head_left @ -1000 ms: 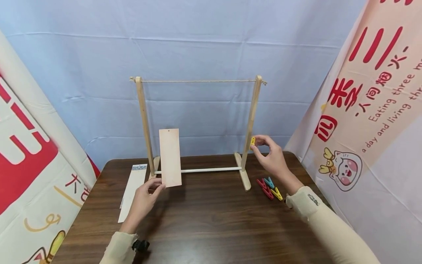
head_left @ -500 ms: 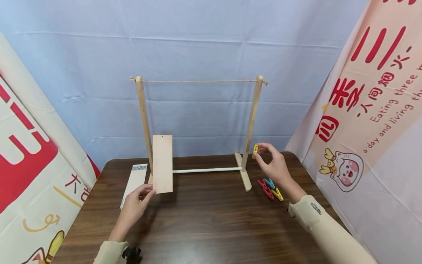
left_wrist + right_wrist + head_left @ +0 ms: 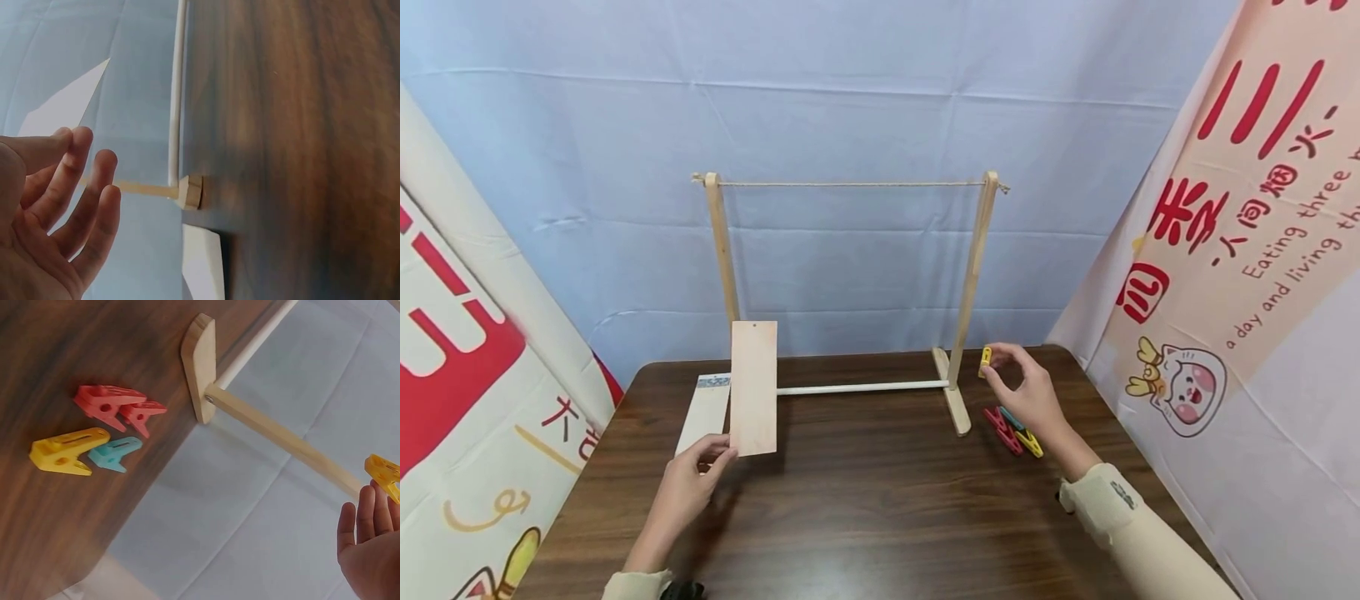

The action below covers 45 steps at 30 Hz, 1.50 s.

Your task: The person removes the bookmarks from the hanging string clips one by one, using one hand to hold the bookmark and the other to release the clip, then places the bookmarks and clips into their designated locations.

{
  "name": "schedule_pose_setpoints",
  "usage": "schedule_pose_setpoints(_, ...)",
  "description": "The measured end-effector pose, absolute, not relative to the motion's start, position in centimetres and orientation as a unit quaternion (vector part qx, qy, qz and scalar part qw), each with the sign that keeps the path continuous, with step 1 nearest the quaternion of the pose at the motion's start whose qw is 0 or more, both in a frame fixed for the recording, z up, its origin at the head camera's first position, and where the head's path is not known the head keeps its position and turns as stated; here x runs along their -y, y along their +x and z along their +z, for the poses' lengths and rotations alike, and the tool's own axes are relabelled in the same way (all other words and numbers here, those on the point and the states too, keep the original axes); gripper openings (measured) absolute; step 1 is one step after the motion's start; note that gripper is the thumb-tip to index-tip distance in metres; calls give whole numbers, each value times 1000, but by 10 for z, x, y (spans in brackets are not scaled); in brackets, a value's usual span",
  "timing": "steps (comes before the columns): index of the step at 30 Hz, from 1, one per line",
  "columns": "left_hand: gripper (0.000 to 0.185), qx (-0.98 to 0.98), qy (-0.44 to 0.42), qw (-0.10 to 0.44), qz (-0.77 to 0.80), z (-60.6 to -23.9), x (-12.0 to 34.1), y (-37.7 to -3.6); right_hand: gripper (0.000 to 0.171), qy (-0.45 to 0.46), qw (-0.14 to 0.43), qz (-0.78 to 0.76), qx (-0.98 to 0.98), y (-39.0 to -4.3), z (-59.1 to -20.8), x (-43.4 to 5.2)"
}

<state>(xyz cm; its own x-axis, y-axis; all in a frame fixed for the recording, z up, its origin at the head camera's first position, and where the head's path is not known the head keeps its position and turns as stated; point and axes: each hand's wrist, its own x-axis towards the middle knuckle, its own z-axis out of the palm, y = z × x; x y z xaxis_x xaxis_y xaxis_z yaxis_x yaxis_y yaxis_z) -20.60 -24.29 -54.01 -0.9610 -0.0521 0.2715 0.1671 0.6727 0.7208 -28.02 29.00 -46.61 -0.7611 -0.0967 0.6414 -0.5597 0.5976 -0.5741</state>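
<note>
The left hand (image 3: 688, 483) pinches the lower left corner of a tall pale card (image 3: 754, 388) between thumb and fingertips, holding it upright above the near left part of the table (image 3: 880, 517); in the left wrist view the other fingers (image 3: 81, 200) are spread loosely and nearly straight. The right hand (image 3: 1026, 392) pinches a small yellow clip (image 3: 985, 357) at its fingertips, raised just right of the right post of the wooden rack (image 3: 973, 275), the other fingers gently curled. Just below that hand, on the table, lie four more clips (image 3: 100, 431): two red, one yellow, one teal, close together beside the rack's right foot (image 3: 199, 365). A white paper strip (image 3: 703, 417) lies flat at the far left, just left of the held card. The rack stands at the far edge with a string (image 3: 850, 184) stretched across its top. The near half of the table lies bare between the two arms, and cloth backdrops (image 3: 880, 125) close in behind and on both sides.
</note>
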Motion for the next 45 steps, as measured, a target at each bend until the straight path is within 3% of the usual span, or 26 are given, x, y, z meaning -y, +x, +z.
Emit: schedule_pose_setpoints(45,26,924,35,140,-355,-560,318,-156,29,124,243,348,897,-233,-527,-332)
